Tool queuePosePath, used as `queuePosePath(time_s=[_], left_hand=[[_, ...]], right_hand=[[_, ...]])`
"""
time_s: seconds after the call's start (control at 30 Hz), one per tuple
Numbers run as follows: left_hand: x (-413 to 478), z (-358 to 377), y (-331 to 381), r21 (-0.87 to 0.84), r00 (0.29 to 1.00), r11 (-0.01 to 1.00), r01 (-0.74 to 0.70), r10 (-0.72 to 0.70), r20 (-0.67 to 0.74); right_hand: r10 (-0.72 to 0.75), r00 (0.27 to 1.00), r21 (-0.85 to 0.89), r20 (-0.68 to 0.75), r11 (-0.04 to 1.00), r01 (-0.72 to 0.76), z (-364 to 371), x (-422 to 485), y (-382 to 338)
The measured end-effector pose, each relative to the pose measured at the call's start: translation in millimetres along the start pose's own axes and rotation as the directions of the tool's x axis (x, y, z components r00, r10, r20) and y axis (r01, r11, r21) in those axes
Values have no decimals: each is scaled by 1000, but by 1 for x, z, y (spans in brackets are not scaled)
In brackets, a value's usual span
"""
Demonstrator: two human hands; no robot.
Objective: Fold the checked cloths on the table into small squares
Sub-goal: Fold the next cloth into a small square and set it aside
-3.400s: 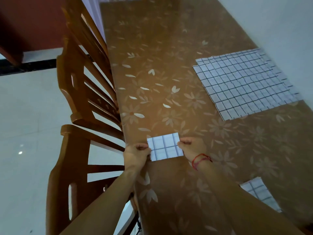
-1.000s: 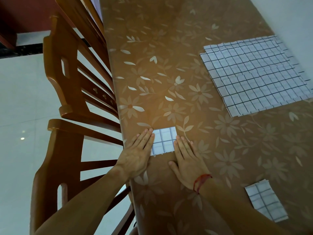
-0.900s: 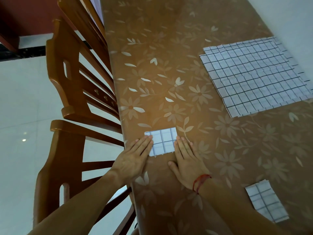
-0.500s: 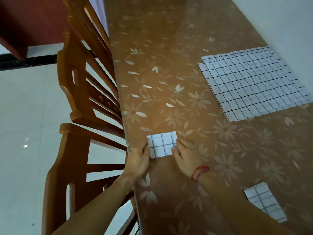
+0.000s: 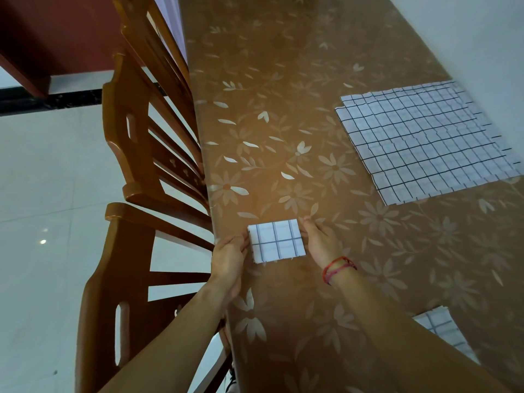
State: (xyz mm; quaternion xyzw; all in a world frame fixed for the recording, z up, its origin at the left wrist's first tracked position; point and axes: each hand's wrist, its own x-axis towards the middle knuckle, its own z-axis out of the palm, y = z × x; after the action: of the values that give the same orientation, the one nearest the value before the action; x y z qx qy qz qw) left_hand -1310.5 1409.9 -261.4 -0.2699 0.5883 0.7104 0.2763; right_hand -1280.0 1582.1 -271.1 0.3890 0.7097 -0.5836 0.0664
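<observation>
1. The small folded cloth (image 5: 276,241) is lying near the left edge of the table (image 5: 283,95), close to the person, with its checked face turned up.
2. The left hand (image 5: 228,256) is gripping the cloth's left edge, with the fingers curled in against it.
3. The right hand (image 5: 320,241) is holding the cloth's right edge between thumb and bent fingers. A red bracelet (image 5: 338,268) is sitting on that wrist.
4. Change noted: one second ago both hands were lying flat, fingers straight, pressing down on the two sides of the cloth. They are now curling round its edges, and the cloth is showing its full face between them.
5. It cannot be told whether the cloth is resting on the table or is being raised just off it.
6. The stack of unfolded checked cloths (image 5: 425,140) is lying flat at the far right of the table, well apart from the hands, in the same place as before.
7. A second folded cloth (image 5: 442,330) is lying at the near right, partly hidden by the right forearm, where it was before.
8. Wooden chairs (image 5: 127,154) are standing along the table's left side.
</observation>
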Motion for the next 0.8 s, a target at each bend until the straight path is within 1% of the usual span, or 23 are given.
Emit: queuePosePath(time_s=[0.17,0.3,0.57,0.8], left_hand=[[-5,2,2,-11,1000,1000,-4,4,16],[-7,1,3,-16,1000,1000,-3,3,30],[-9,2,4,33,999,999,-37,36,32],[-6,0,2,72,999,997,-34,30,45]], right_hand=[[29,1000,23,4,999,-29,2,3,-3],[16,1000,32,0,999,-16,0,4,-7],[30,999,74,-10,997,-29,2,1,-1],[44,999,48,-5,998,-44,1,4,1]])
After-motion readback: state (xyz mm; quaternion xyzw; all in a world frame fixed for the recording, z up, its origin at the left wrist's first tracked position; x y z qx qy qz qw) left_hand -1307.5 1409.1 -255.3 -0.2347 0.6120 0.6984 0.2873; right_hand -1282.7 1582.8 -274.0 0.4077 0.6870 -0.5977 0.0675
